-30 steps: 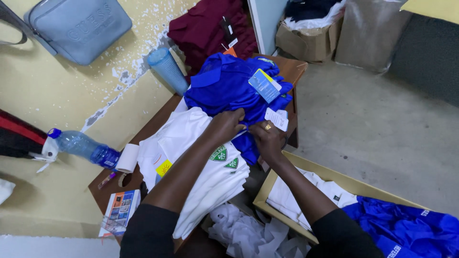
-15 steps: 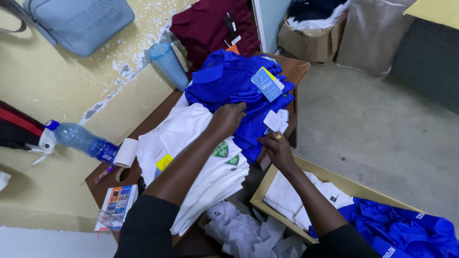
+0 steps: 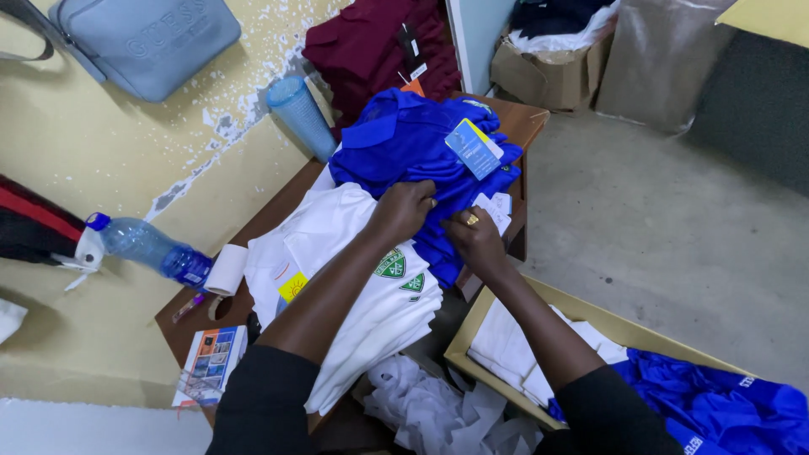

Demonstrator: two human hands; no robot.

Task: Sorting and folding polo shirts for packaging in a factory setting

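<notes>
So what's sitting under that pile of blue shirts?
The blue shirts lie partly on the stack of white shirts and partly on the brown wooden table. Both hands press into the pile; whatever lies beneath its middle is covered.

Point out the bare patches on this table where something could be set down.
Bare wood shows at the table's near-left corner, between the tissue roll and booklet, and at the far corner beyond the blue shirts. White shirts crowd the middle.
</notes>
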